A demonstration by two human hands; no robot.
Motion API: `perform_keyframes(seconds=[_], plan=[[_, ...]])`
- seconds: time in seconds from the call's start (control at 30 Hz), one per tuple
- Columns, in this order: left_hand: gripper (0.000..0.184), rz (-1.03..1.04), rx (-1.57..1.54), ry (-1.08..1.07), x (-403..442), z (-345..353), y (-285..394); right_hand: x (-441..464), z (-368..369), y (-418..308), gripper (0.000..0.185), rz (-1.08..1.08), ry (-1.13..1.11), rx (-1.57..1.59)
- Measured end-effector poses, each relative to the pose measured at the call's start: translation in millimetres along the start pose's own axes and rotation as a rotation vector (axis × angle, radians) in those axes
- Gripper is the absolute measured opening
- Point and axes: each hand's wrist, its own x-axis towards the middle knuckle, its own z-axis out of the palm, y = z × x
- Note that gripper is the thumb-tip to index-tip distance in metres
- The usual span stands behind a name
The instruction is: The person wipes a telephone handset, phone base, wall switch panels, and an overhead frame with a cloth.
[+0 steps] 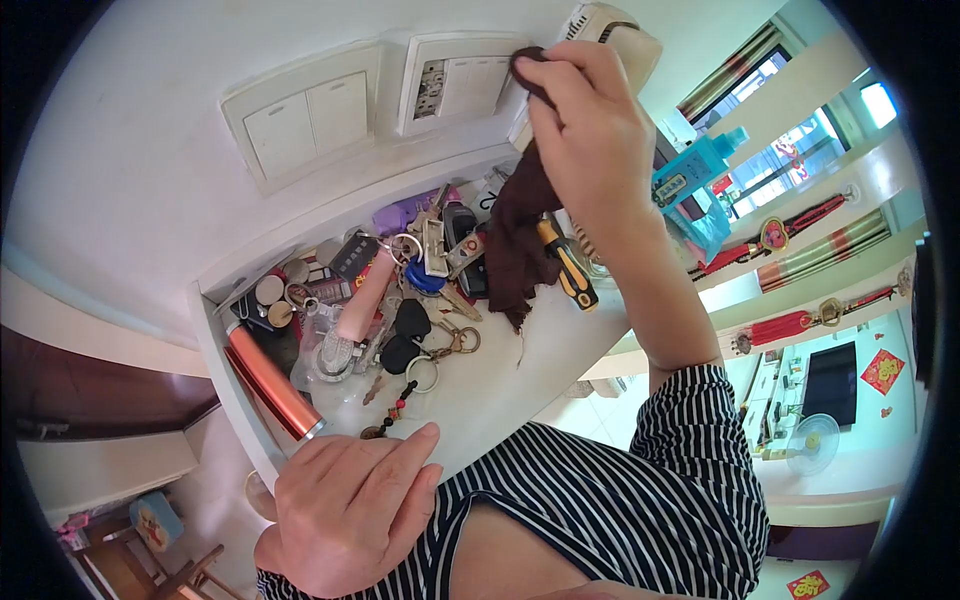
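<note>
My right hand (600, 140) is raised at the upper right, its fingers closed on a dark brown cloth (520, 235). A wad of the cloth presses at the right edge of a white wall switch panel (475, 85), and the rest hangs down to the shelf (560, 355). A second switch panel (305, 118) is to the left. My left hand (350, 500) lies at the shelf's front edge, fingers loosely stretched out, holding nothing that I can see. Just beyond it are an orange metallic tube (270, 380) and a beaded keyring (403, 402).
Keys (408, 325), a blue key fob (424, 277) and other small items crowd the shelf's left and back. A yellow-black screwdriver (567, 265) lies beside the cloth. A blue bottle (695, 170) stands at the right. A white device (625, 45) is on the wall.
</note>
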Motion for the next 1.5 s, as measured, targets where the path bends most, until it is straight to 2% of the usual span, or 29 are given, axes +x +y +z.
perform_keyframes(seconds=[0.07, 0.13, 0.2, 0.4, 0.47, 0.6, 0.67, 0.8, 0.9, 1.0, 1.07, 1.1, 1.17, 1.27, 1.43, 1.5], plan=[[0.027, 0.006, 0.005, 0.000, 1, 0, 0, 4, 4, -5, 0.019, -0.048, 0.055, 0.081], [0.027, 0.010, 0.013, -0.003, 1, 0, 1, 8, 10, -10, 0.020, -0.255, 0.085, 0.183], [0.026, 0.009, 0.011, 0.009, 0, 0, 0, 7, 15, -9, 0.020, -0.270, 0.071, 0.177], [0.026, 0.003, -0.003, 0.004, -1, -1, -1, -3, 5, -5, 0.021, -0.166, 0.021, 0.048], [0.026, 0.004, -0.007, 0.004, -1, 0, -1, -4, -5, -8, 0.020, -0.005, -0.130, -0.100], [0.026, -0.004, -0.003, -0.001, 0, -2, 1, 0, -6, -9, 0.021, 0.006, -0.062, -0.052], [0.026, 0.002, 0.006, 0.003, 0, -1, 2, 5, 0, -14, 0.022, -0.202, 0.060, 0.125], [0.026, 0.005, 0.024, 0.016, -1, -1, 1, 3, 15, -11, 0.022, -0.235, 0.029, 0.156], [0.027, 0.007, 0.011, 0.019, -2, -1, 0, -3, 9, -4, 0.021, -0.221, 0.030, 0.083], [0.027, 0.011, 0.004, 0.013, -2, 0, -1, -8, 0, -4, 0.023, -0.118, -0.059, -0.027], [0.028, 0.017, 0.003, 0.012, -2, 0, -1, -9, -6, -5, 0.024, 0.038, -0.140, -0.120], [0.028, 0.022, 0.004, 0.013, -1, 0, -2, -7, -6, -6, 0.024, 0.038, -0.138, -0.122], [0.028, 0.020, 0.006, 0.018, -1, 0, -1, -1, -1, -8, 0.024, -0.118, 0.028, 0.035], [0.028, 0.019, 0.011, 0.021, -1, 0, 0, 5, 6, -15, 0.025, -0.221, 0.022, 0.176], [0.027, 0.002, 0.011, 0.020, 0, 0, 0, -3, 4, -10, 0.024, -0.162, -0.021, 0.100], [0.026, -0.005, -0.001, 0.010, 0, 0, 1, -7, 0, -9, 0.022, 0.010, -0.088, -0.067]])
